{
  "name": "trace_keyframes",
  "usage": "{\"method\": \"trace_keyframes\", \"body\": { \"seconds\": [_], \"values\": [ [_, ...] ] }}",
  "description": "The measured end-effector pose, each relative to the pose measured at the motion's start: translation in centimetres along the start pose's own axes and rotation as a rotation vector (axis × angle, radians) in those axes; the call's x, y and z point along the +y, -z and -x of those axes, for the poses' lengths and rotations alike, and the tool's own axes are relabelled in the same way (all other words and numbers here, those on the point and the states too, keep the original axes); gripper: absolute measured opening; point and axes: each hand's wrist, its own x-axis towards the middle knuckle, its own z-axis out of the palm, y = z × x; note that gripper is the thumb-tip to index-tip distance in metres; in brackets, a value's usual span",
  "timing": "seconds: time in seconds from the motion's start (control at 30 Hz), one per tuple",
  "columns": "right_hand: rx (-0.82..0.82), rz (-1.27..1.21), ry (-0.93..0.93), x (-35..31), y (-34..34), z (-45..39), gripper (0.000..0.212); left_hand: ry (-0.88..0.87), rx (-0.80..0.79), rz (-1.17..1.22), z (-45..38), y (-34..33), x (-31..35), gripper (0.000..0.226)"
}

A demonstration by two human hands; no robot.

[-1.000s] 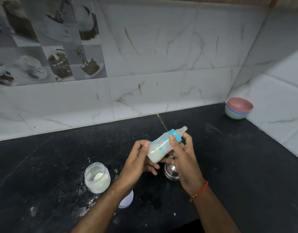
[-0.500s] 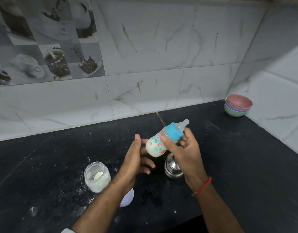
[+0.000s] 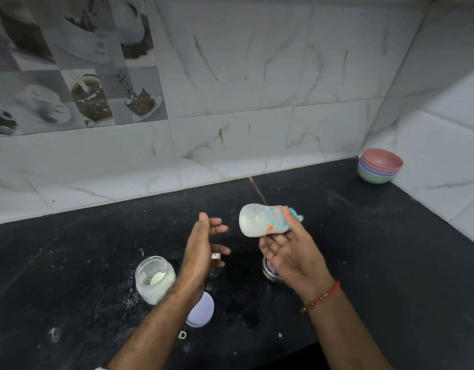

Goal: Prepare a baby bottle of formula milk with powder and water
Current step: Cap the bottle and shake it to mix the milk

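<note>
My right hand grips the baby bottle near its blue collar, above the black counter. The bottle lies on its side, base pointing left, teat pointing right and mostly hidden by my fingers. White milk fills it. My left hand hovers to the left of the bottle, fingers spread, holding nothing. An open glass jar of white powder stands on the counter beside my left wrist. A small steel cup stands under my right palm, partly hidden.
A pale round lid lies on the black counter under my left forearm. Spilled powder speckles the counter around the jar. Stacked pastel bowls sit in the far right corner against the tiled walls.
My left hand let go of the bottle's base and opened. My right hand swung the bottle from teat-up tilt to lying sideways, shifted to the right.
</note>
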Motion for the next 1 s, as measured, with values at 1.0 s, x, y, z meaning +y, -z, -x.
{"method": "trace_keyframes", "body": {
  "seconds": [1.0],
  "values": [
    [-0.046,-0.144,0.262,0.3,-0.9,1.3,0.046,0.006,0.019,0.01,-0.2,0.5,-1.3,0.043]
  ]
}}
